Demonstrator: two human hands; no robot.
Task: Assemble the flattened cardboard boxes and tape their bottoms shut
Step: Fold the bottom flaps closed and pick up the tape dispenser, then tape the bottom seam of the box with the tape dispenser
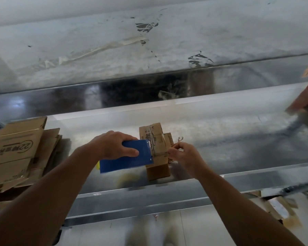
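A small brown cardboard box [157,167] stands on the shiny metal table [220,139], its closed flaps facing up and toward me. My left hand [112,146] grips a blue tape dispenser [130,158] whose front edge rests on the box's top. Clear tape lies across the flaps. At the box's right side my right hand [184,154] pinches what looks like the end of the tape. A stack of flattened cardboard boxes [20,151] lies at the left of the table.
A raised metal ledge and a scuffed white wall [149,41] stand behind the table. A red-brown box [306,100] sits at the far right. More cardboard [277,208] lies on the tiled floor below the table's front edge, at the right.
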